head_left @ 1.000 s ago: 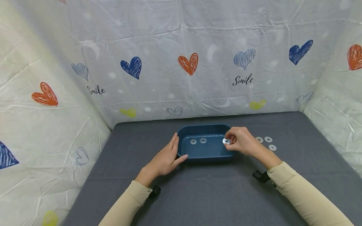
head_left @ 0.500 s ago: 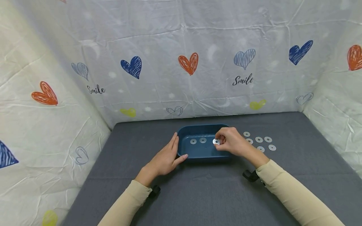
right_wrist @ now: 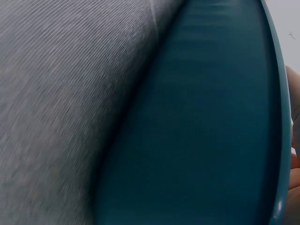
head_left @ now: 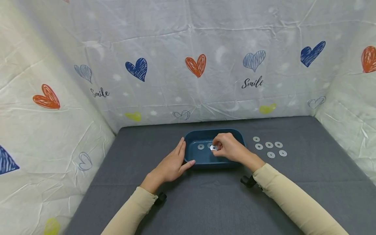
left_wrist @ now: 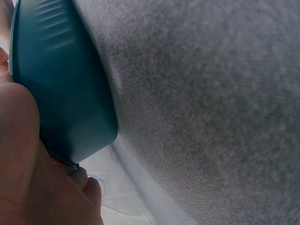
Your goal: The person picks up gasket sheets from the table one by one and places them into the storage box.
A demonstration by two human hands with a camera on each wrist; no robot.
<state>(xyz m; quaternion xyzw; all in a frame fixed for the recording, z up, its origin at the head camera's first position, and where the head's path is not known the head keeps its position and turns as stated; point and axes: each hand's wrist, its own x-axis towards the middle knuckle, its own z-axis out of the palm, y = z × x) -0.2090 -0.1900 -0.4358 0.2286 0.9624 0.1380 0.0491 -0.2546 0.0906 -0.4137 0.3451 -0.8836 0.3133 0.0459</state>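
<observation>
A blue rectangular tray [head_left: 224, 165] sits on the grey table. My left hand [head_left: 168, 166] rests against its left end, fingers straight along the side and thumb at the front rim; the left wrist view shows this hand [left_wrist: 18, 154] against the outer wall. Over the inside of the tray, my right hand [head_left: 229, 147] pinches a silver washer [head_left: 213, 148] between thumb and fingers. Two more washers lie on the tray floor: one washer [head_left: 201, 147] at the left, and another washer [head_left: 209, 145] partly hidden behind the pinched one.
Right of the tray, several loose washers [head_left: 269, 145] lie on the grey cloth [head_left: 205, 202]. A white curtain [head_left: 164, 94] with printed hearts hangs behind the table and along both sides. In the right wrist view the tray's front wall [right_wrist: 201, 117] fills the middle.
My right hand has moved left over the tray with the pinched washer, from the right end to near the two lying washers. More loose washers at the right are uncovered. My left hand stays put.
</observation>
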